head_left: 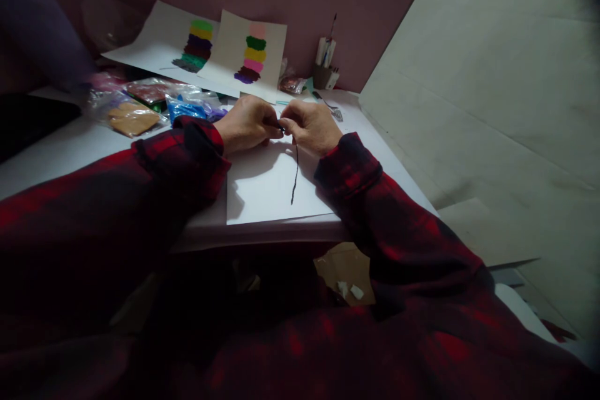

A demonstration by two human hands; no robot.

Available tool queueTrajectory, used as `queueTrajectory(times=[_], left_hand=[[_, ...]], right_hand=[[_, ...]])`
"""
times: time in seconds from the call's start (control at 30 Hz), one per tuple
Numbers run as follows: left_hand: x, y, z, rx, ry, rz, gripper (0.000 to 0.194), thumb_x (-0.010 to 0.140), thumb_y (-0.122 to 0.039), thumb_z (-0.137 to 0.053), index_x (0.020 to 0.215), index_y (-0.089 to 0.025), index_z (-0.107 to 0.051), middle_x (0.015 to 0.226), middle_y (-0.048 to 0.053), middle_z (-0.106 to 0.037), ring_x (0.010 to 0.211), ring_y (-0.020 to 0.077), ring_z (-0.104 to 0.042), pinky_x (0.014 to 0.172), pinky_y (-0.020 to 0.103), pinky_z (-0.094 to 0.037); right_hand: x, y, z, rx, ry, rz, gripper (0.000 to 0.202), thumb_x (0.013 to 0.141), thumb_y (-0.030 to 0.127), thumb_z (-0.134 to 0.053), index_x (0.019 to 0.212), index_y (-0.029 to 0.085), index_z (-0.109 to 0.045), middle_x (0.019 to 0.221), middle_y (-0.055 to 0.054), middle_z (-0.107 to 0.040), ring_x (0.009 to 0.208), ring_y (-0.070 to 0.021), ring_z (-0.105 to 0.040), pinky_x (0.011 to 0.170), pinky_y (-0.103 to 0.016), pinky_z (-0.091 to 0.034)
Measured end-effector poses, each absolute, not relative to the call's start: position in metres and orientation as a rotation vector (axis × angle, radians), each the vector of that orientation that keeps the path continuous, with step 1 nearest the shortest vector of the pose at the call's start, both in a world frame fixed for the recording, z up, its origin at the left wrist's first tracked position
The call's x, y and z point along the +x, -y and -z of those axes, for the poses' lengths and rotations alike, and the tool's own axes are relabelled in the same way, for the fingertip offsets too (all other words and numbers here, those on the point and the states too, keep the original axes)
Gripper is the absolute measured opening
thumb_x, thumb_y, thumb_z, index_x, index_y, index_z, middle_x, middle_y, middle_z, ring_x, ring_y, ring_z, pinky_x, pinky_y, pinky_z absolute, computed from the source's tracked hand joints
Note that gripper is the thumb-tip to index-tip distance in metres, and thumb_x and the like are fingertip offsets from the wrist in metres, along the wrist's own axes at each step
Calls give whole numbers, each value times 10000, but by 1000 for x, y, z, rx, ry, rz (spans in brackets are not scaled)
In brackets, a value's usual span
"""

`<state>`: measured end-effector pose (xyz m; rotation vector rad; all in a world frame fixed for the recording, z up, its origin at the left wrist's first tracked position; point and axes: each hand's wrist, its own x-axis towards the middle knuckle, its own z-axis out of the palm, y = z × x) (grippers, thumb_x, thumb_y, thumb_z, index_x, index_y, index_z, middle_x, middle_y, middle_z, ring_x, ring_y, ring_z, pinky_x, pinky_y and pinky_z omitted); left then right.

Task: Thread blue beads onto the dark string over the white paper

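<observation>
Above a white sheet of paper (pixel 262 200), my left hand (pixel 248 122) and my right hand (pixel 312 126) meet fingertip to fingertip. Both are closed in a pinch on a small dark piece (pixel 282 128), mostly covered by the fingers; its material is too small to make out. Below my right hand's fingers a thin dark strand (pixel 295 175) runs down toward the sheet's near edge. I cannot tell whether it hangs from the pinched piece or lies on the paper.
Clear bags of coloured material (pixel 134 117) crowd the table's left. Two sheets with painted colour bands (pixel 255 53) lean at the back wall. A dark holder with pens (pixel 322 75) stands back right, near a fork-like tool (pixel 336 114). Below the table is a brown surface (pixel 347 262) with white scraps.
</observation>
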<state>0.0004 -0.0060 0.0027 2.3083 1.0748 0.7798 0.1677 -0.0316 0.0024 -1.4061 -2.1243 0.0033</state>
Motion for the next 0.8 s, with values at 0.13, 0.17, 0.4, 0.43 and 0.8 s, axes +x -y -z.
queueTrajectory(times=[0.13,0.17,0.4,0.43,0.8], left_hand=[[0,5,-2,2342,-1066,-772,161,768,-263,-607,686,-144,-676,587,15,-620,609,117,-501,646,285,-376],[0,4,-2,2348,-1059,-775,168,771,-272,-604,686,-147,-677,590,17,-624,615,119,-504,649,287,-379],[-2,2,1,2339,-1011,-799,172,758,-291,-621,674,-145,-658,588,16,-616,565,97,-490,602,283,-377],[-2,3,1,2328,-1015,-806,166,753,-286,-625,675,-143,-658,581,15,-611,559,96,-485,596,284,-376],[-2,10,-4,2318,-1055,-825,187,754,-268,-583,756,-113,-687,627,11,-637,716,127,-555,680,261,-389]], right_hand=[[168,31,-2,-1405,2121,8,86,856,218,-580,840,187,-659,757,-42,-674,765,-175,-582,743,-336,-455],[168,31,-2,-1407,2124,17,81,853,222,-587,841,187,-659,755,-41,-671,764,-175,-579,742,-336,-452],[168,32,-3,-1416,2126,39,83,848,248,-607,850,188,-664,745,-28,-651,772,-176,-566,743,-325,-436],[168,32,-3,-1419,2124,39,83,849,247,-607,849,186,-664,746,-28,-649,769,-175,-565,742,-324,-433],[168,33,-5,-1431,2126,63,97,874,270,-604,877,190,-660,760,-28,-652,774,-173,-563,732,-309,-419]])
